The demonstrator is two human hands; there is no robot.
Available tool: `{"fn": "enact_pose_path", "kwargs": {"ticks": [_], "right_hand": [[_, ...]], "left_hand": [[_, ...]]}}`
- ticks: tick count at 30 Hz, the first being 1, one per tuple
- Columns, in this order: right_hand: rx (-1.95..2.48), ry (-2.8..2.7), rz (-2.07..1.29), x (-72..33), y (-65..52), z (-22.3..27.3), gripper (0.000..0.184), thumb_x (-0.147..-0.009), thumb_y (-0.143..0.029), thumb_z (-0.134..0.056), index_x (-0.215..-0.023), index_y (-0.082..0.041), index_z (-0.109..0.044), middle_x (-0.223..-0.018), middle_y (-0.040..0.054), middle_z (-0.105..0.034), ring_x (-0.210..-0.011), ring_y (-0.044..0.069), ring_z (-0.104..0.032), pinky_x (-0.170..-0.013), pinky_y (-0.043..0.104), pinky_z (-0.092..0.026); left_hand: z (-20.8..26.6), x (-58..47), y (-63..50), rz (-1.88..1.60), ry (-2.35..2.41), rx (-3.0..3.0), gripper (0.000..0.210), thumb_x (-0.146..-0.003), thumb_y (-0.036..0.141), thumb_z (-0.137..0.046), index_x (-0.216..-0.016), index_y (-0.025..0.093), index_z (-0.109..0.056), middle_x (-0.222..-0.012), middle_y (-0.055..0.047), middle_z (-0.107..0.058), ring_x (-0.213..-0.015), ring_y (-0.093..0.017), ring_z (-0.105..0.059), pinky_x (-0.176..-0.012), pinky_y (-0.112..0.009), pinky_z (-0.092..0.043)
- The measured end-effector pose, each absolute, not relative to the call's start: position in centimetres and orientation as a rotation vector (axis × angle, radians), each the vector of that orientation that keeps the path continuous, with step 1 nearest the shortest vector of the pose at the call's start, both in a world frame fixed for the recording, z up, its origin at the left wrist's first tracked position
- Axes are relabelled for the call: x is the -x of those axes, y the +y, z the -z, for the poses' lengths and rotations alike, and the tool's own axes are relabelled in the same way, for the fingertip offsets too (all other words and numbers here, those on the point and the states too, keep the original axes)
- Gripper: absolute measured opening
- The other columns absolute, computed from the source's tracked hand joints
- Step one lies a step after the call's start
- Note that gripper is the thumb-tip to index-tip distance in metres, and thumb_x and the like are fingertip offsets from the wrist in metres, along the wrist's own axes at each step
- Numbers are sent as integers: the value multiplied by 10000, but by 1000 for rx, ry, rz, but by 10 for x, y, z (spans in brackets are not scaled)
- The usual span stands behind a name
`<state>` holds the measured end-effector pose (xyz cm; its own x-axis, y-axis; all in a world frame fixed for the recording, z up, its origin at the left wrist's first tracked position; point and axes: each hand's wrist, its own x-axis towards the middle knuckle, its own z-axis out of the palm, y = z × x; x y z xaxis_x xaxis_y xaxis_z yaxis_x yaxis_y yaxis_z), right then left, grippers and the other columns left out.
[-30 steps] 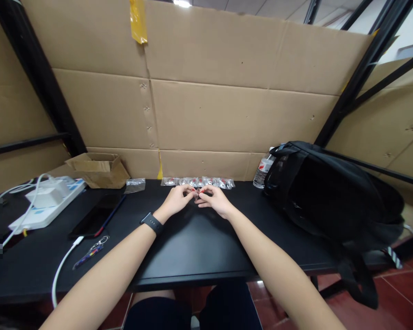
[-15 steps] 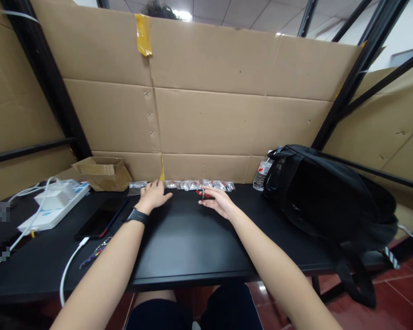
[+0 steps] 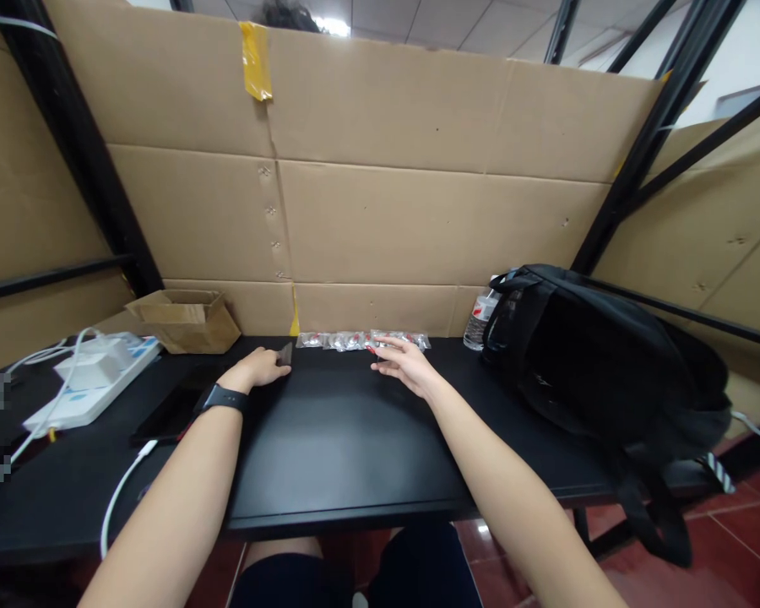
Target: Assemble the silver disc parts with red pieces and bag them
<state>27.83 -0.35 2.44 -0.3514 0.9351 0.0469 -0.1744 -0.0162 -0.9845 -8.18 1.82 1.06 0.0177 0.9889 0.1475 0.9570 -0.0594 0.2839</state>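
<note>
At the back left of the black table my left hand (image 3: 262, 368), with a dark watch on its wrist, is closed on a small clear plastic bag (image 3: 285, 355). Farther right, my right hand (image 3: 405, 365) has its fingers curled around a small red and silver thing (image 3: 371, 349), mostly hidden by the fingers. Just behind that hand, a row of small clear packets (image 3: 348, 340) with red and silver contents lies along the cardboard wall. The right fingers overlap the row's right part in view; whether they touch it, I cannot tell.
A brown paper box (image 3: 187, 325) stands at back left, near a white power strip (image 3: 95, 388) and a dark phone (image 3: 171, 412) with a white cable. A water bottle (image 3: 477, 321) and black backpack (image 3: 601, 371) occupy the right. Cardboard (image 3: 367, 219) walls the back.
My left hand has moved left and slightly nearer, and the plastic bag now shows in its fingers, gone from its spot at the wall. My right hand has stayed almost in place.
</note>
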Motion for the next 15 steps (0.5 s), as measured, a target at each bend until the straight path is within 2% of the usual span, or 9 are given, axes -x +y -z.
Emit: {"fn": "enact_pose_path", "kwargs": {"ticks": [3, 8, 11, 15], "right_hand": [[878, -1364, -1516, -280, -4, -27, 436, -805, -305, -807, -1217, -237, -679, -1109, 82, -742, -774, 150, -743, -775, 294, -618], [890, -1421, -1460, -282, -1, -26, 425, -790, -304, -807, -1195, -244, -695, -1096, 74, -736, -737, 127, -726, -673, 232, -585], [934, -1482, -1348, -282, 3, -23, 444, -773, -311, -800, -1198, -240, -692, -1173, 88, -714, -708, 121, -708, -627, 231, -563], [977, -1708, -1020, -285, 9, -18, 458, -751, -318, -787, -1189, -221, -695, -1082, 67, -732, -714, 128, -674, -662, 253, -540]], "left_hand": [[-16, 69, 13, -375, 1890, -2219, 393, -669, 597, -690, -789, 227, -749, -866, -74, -767, -845, -262, -719, -800, -300, -529], [-22, 17, -5, -326, 1384, -2434, 395, -705, 503, -716, -996, 239, -755, -1124, -81, -736, -995, -270, -690, -878, -303, -509], [-19, -23, -16, -378, 1243, -2533, 313, -755, 427, -706, -1007, 243, -739, -1054, -67, -737, -966, -255, -681, -868, -303, -494], [-13, -58, -26, -482, 1118, -2605, 195, -791, 384, -717, -898, 223, -701, -961, -51, -730, -899, -234, -679, -843, -300, -488]]}}
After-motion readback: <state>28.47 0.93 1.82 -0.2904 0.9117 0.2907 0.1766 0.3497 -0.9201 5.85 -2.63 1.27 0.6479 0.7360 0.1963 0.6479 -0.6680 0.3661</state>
